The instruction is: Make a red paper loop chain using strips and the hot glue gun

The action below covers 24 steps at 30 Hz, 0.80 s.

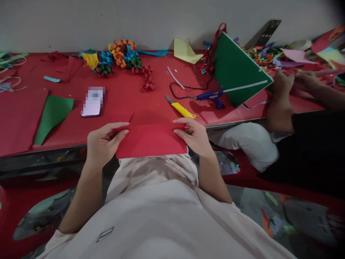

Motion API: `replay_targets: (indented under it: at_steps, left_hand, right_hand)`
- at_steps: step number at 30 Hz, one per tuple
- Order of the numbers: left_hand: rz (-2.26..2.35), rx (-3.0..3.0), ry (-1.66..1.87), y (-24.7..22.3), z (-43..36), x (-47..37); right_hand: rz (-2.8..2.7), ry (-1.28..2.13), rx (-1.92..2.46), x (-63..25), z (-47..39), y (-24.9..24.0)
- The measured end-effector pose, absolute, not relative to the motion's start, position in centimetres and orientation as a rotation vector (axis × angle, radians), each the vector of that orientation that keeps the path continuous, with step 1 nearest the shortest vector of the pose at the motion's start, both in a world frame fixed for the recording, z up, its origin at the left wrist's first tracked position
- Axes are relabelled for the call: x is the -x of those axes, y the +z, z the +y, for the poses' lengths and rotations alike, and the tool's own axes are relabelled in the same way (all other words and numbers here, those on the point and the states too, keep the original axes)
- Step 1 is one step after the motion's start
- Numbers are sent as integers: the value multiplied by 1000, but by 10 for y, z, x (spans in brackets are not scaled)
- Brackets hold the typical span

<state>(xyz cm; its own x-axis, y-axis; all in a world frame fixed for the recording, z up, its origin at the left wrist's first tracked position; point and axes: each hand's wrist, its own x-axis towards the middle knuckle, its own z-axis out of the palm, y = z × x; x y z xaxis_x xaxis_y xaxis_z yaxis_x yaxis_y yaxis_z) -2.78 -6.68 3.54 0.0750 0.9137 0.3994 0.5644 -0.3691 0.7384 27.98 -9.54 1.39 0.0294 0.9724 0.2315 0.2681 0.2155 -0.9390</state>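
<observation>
I have the paper (152,141), a red piece, stretched level between my hands, over my lap and at the desk's (159,104) near edge. My left grip (100,143) pinches its left end between thumb and fingers; my right grip (196,136) pinches the right end the same way. A thin red tip stands up just beside my left fingertips.

Beyond my right fingers, near that same edge, lies the cutter (183,109), yellow-handled, its blade out and pointing toward the far edge. Further in, to its right, is the blue glue gun (210,96), its dark cord looping back toward the far edge, a glue stick (175,77) lying by the loop. Behind the gun a green board (238,66) stands tilted. To the right of it, another person's hands (285,81) are over the desk; what they hold I cannot make out.

On my left, the phone (93,101) lies between the near and far edges, and left of it a green sheet (52,113) reaches toward the near edge. Along the far edge sit coloured curls (122,52) and, to their right, a yellow sheet (185,51).
</observation>
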Motion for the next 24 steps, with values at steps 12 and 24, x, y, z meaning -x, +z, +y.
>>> replay_targets:
  at_steps: [12, 24]
  left_hand:
    - [1480, -1982, 1181, 36, -67, 31]
    - [1442, -1969, 1081, 38, -65, 33]
  right_hand:
    - [-1479, 791, 1329, -284, -94, 13]
    - [-1562, 742, 1311, -290, -96, 13]
